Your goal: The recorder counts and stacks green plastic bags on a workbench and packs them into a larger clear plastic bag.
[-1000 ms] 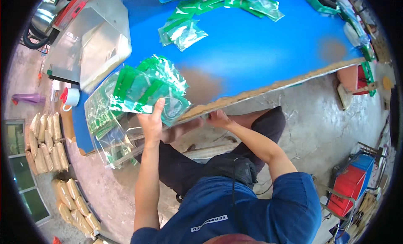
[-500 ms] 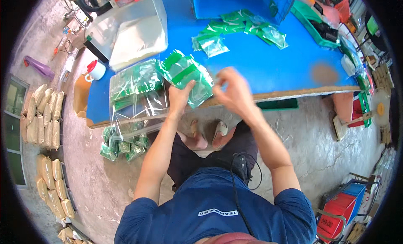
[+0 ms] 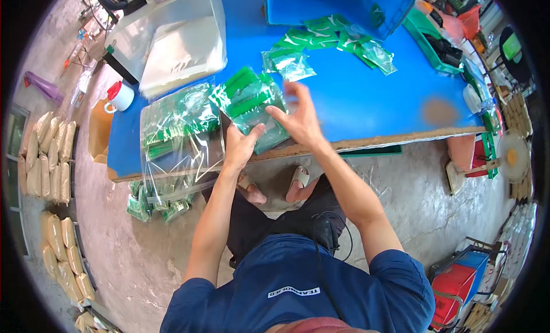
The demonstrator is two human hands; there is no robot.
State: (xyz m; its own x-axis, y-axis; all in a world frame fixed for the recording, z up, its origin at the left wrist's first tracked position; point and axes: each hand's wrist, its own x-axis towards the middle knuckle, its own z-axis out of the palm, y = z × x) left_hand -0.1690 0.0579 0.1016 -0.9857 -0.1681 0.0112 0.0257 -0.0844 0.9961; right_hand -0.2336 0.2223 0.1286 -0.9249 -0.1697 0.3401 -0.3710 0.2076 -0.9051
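Note:
Several green-and-clear flat plastic packets (image 3: 250,99) lie stacked in my left hand (image 3: 240,148), whose thumb presses on their near face. At their right edge is my right hand (image 3: 302,120), fingers apart and slightly blurred, its thumb reaching over the packets. Just left of the stack, a large clear plastic bag (image 3: 183,152) holds rows of similar green packets and hangs over the table's front edge. Farther back, loose green packets (image 3: 318,34) lie scattered in an arc on the blue table (image 3: 378,107).
A blue bin (image 3: 321,9) stands at the back. To the left are a clear-walled container (image 3: 183,52) and a white mug with red lid (image 3: 119,96). A green tray (image 3: 432,44) sits at the right edge. More green packets (image 3: 172,210) are below the table.
My right hand has come left from beside the packets to touch their edge, its thumb now over them. The stack has shifted slightly in my left hand. The view has moved a little.

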